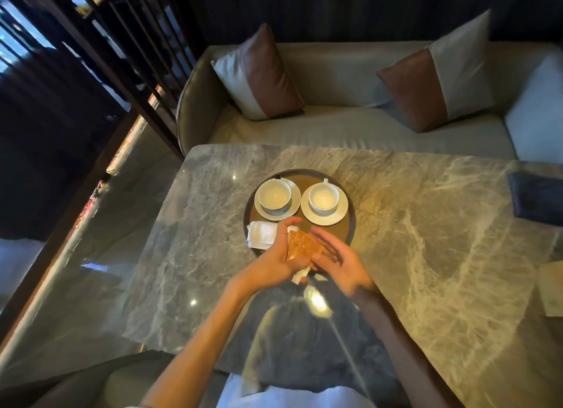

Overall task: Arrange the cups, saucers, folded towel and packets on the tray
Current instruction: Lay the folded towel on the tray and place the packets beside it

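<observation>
Marble table (396, 225), centre frame: round tray (350, 225). My left hand (274, 261) and right hand (341, 261) pinch orange packets (300, 244); light, crinkly, slippery; edges grip best.

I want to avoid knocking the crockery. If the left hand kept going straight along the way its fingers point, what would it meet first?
Probably the nearer saucer under the left cup: the left hand points up-tray past the folded towel. Height is unclear.

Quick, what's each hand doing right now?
Left hand: closed on the orange-brown paper packets.
Right hand: fingers spread open, touching the packets' edge; grip cannot be told.
</observation>
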Tool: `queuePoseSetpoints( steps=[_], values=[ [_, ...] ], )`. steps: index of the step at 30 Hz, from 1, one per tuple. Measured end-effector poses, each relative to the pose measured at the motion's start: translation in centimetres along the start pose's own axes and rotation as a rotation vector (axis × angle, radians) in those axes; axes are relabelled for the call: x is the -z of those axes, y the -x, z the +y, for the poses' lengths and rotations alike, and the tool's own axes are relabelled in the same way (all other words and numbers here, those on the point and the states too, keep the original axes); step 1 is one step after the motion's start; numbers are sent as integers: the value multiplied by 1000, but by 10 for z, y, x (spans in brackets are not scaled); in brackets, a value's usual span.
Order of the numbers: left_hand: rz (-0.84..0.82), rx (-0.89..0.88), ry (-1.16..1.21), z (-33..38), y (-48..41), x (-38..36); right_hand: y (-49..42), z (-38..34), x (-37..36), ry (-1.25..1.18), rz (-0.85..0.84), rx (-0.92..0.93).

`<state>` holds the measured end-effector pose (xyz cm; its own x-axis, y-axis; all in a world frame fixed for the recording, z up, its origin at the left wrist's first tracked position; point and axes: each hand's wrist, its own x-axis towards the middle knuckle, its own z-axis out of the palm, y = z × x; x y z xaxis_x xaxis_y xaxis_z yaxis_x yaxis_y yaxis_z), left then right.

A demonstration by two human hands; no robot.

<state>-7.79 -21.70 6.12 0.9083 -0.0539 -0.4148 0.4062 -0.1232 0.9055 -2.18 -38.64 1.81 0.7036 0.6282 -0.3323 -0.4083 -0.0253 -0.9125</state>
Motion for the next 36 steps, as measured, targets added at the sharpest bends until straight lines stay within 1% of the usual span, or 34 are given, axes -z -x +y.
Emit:
queuePoseSetpoints(
  steps=[2,4,6,8,10,12,18,21,23,26,30,33,36],
  values=[
    [-22,-26,-82,6,7,11,-6,-10,-16,171,-39,-22],
    [-34,-41,-112,8,15,25,-12,-17,-34,269,-22,-1],
    [-26,-41,-99,6,25,44,-17,-20,-54,235,5,24],
    [29,10,-58,3,37,69,-23,-19,-76,148,26,10],
    [96,71,40,0,49,99,-29,-17,-101,74,52,-8],
    [106,96,150,-6,62,130,-37,-13,-127,48,87,-12],
    [77,18,177,-25,96,206,-65,0,-211,65,191,42],
    [89,2,154,-28,107,240,-77,3,-244,65,226,53],
    [69,9,136,-31,111,260,-84,3,-262,69,239,56],
    [70,28,120,-32,111,282,-90,2,-281,66,259,56],
    [127,-16,74,-32,105,293,-95,-1,-292,-17,305,63],
    [118,-10,163,-29,102,291,-101,-8,-295,-111,316,54],
    [154,-29,290,-27,102,288,-105,-14,-295,-123,326,53]
  ],
)
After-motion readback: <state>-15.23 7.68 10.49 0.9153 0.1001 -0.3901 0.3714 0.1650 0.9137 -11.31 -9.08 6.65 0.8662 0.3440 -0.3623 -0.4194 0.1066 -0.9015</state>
